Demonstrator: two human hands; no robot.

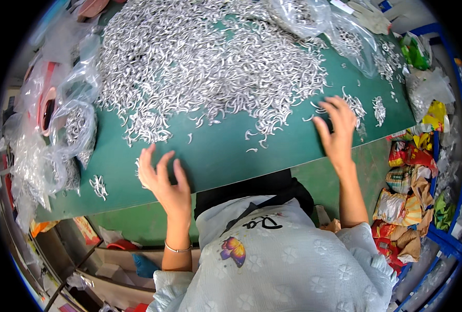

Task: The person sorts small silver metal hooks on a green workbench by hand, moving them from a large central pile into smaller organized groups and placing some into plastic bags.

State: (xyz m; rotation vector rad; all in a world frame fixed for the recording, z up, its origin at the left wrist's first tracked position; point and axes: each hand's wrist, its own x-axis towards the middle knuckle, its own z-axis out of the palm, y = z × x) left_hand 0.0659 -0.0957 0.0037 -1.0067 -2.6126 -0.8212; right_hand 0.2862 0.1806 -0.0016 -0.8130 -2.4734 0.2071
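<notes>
while both hands lie flat on the green mat [226, 156]: sorting small curved metal pieces

left hand [163, 179] spread wide, gripping nothing, a small cluster [138, 169] under its fingertips; right hand [337, 130] likewise splayed and empty beside a little batch [356, 104]; main heap [205, 57] lies beyond both hands. judged best: rake few pieces at once with light fingertips, keeping batches apart from the heap

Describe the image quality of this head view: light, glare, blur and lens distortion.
Head view: even, bright light with soft shadows under both hands; glare on the clear plastic bags at the left; fisheye bends the green table edge and blackens the corners; the metal pieces stay fairly sharp, while the left hand and right hand look slightly soft.
</notes>
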